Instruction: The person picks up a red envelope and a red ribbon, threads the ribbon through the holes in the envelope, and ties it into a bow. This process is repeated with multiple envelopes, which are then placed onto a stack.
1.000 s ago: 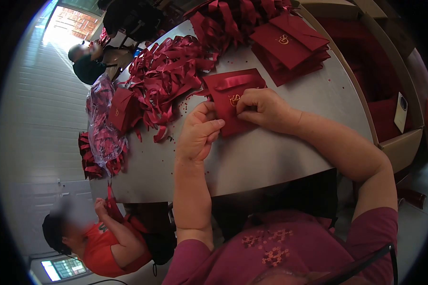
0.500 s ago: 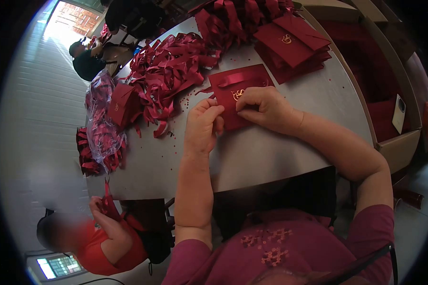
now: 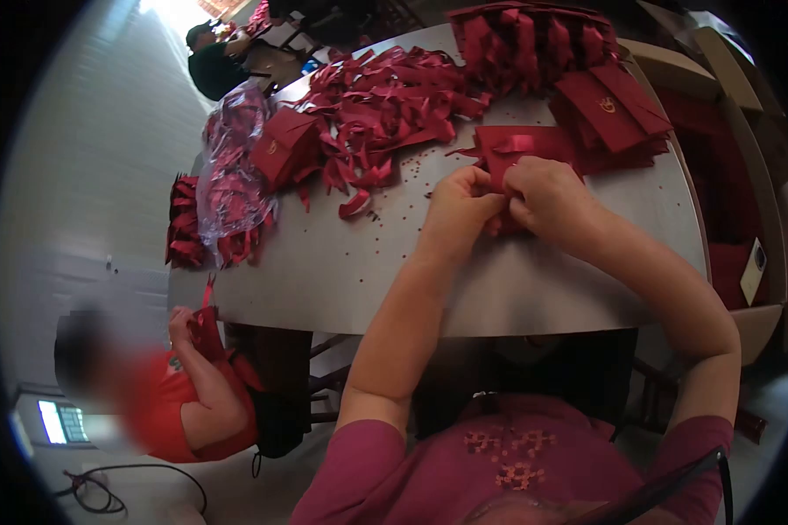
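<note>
A red paper bag (image 3: pixel 547 138) with a shiny ribbon (image 3: pixel 518 143) across its upper part lies on the table in front of me. My left hand (image 3: pixel 464 210) is closed at the bag's left edge, thumb against fingers. Over the bag's middle, my right hand (image 3: pixel 553 197) is curled shut, its fingertips meeting those of the left hand. Both hands seem to pinch the bag's left side; the exact grip is hidden behind the fingers. A stack of similar red bags (image 3: pixel 608 114) with gold print lies just beyond my right hand.
A heap of red ribboned bags (image 3: pixel 385 105) covers the table's far side, beside a plastic-wrapped bundle (image 3: pixel 235 188). Small dots litter the grey tabletop (image 3: pixel 350 289). At right stands a cardboard box (image 3: pixel 749 328) with a phone (image 3: pixel 753 271). A person in red (image 3: pixel 210 407) sits at left, holding a bag.
The view has swung, shifting the table and bags rightward. My hands have come together, with the right fingers now against the left ones and covering the gold print.
</note>
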Tool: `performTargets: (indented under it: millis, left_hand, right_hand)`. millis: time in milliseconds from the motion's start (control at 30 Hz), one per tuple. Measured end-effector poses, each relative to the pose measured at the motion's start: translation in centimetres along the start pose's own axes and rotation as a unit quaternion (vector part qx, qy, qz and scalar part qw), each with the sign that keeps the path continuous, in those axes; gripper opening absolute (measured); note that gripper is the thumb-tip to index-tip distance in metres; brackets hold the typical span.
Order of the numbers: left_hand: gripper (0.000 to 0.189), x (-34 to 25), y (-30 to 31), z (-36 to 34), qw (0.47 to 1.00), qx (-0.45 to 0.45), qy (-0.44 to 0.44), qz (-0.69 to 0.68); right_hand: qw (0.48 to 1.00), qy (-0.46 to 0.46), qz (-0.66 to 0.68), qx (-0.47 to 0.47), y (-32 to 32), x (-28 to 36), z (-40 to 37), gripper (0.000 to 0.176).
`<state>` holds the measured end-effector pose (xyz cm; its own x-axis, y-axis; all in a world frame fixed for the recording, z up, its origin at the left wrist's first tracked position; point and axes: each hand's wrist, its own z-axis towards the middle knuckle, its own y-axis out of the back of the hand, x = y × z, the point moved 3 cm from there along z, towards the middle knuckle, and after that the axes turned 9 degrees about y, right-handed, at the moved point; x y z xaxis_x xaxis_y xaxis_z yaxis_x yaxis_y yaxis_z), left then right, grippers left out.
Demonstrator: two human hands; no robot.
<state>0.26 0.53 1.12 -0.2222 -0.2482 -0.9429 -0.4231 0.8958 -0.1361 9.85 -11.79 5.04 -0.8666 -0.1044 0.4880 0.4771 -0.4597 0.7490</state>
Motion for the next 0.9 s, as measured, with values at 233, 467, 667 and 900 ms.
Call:
performTargets:
  millis: [233,467,667,900]
  left_hand:
    - [0.014,0.2,0.0,0.2,0.999,-0.008,-0.018,-0.045]
    - [0.011,0.1,-0.1,0.3,0.999,-0.041,-0.019,-0.015]
    - [0.01,1.8,-0.1,0.6,0.998,-0.04,-0.048,-0.017]
    - [0.011,0.0,0.4,0.5,0.999,-0.018,-0.01,-0.047]
  right_hand:
    - [0.995,-0.001,-0.095,0.018,0.1,0.1,0.2,0.007]
    - [0.997,0.016,-0.073,-0.003,-1.0,0.7,0.3,0.015]
    - [0.979,-0.037,0.199,-0.002,-2.4,0.0,1.3,0.013]
    - [0.994,-0.07,0.069,0.048,-0.8,1.5,2.8,0.01]
